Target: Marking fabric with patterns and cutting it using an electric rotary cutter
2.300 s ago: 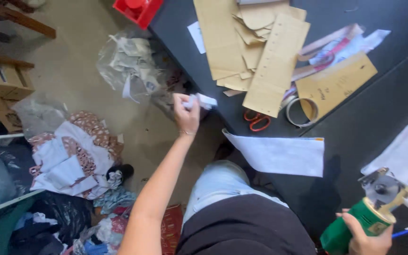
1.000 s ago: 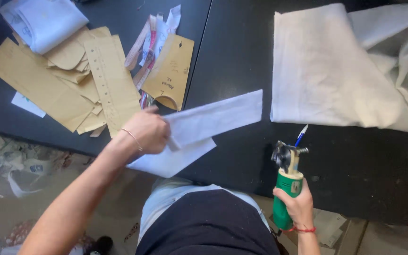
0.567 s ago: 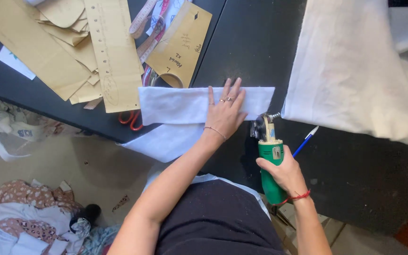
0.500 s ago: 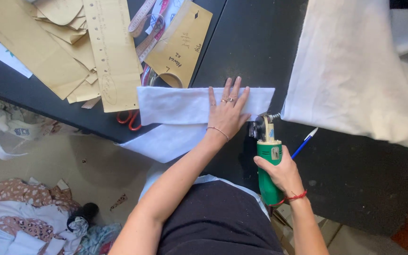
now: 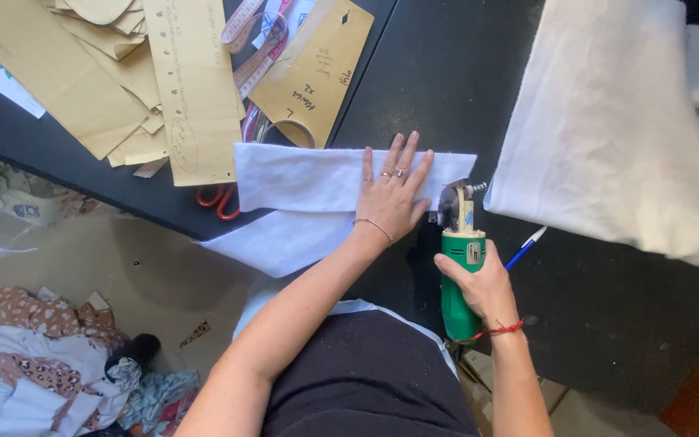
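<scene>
My left hand lies flat, fingers spread, pressing on a folded strip of white fabric that lies across the black table and hangs over its near edge. My right hand grips the green body of an electric rotary fabric cutter. The cutter's metal head sits at the right end of the strip, just beside my left fingers. A blue pen lies right next to my right hand.
Brown paper pattern pieces, a measuring tape and red-handled scissors lie at the table's left. A large white cloth covers the right. Fabric scraps lie on the floor at lower left.
My left hand laid the white strip flat on the table and now presses it. My right hand brought the cutter up to the strip's right end.
</scene>
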